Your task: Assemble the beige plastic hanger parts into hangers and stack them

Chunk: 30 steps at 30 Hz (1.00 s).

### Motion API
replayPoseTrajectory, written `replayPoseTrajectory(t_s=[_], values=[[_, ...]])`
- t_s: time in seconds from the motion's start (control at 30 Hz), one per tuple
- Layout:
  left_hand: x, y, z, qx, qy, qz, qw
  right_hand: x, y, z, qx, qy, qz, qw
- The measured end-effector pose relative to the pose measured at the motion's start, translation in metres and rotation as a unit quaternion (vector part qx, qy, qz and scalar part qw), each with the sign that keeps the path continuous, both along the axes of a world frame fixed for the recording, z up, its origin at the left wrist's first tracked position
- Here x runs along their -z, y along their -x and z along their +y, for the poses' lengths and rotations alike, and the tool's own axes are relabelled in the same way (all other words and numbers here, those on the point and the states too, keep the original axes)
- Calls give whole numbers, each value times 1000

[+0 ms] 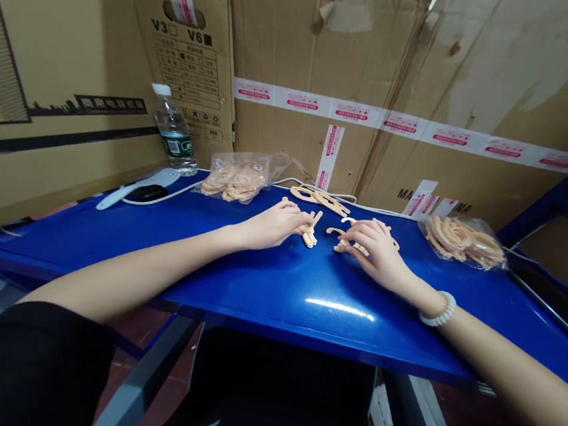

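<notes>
My left hand [277,224] rests on the blue table [257,284], its fingers curled round a small peach plastic piece [308,235]. My right hand [375,247] lies close beside it, fingers bent over other peach plastic pieces [346,245] on the table. More loose peach pieces [321,200] lie just behind both hands. A white bead bracelet [438,310] circles my right wrist.
A clear bag of peach pieces [234,178] sits at the back left, another bag [465,240] at the right. A water bottle [174,132] stands in the back left corner beside a white cable and device [138,191]. Cardboard boxes [357,79] wall the table's back.
</notes>
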State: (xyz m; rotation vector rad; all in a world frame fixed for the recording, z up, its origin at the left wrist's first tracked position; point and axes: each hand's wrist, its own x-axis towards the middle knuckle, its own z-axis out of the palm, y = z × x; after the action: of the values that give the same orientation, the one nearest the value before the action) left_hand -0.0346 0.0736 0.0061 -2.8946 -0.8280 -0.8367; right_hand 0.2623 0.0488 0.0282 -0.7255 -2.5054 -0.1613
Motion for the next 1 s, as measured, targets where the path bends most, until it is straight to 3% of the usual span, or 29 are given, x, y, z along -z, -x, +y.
replayPoseTrajectory(t_s=[0.3,0.5,0.73,0.87,1.0], values=[[13,-1,3,51,54,18,997,18,1,7,24,-35,-46,998],[17,-5,1,-3,15,-15,1000,24,3,16,50,-40,-66,996],[17,-13,-6,1,0,-43,999,20,10,18,114,-82,-65,988],[17,-17,-11,46,4,19,999,14,19,-2,51,-176,-109,977],[22,-13,-3,44,10,31,999,11,28,-20,-46,-293,-188,936]])
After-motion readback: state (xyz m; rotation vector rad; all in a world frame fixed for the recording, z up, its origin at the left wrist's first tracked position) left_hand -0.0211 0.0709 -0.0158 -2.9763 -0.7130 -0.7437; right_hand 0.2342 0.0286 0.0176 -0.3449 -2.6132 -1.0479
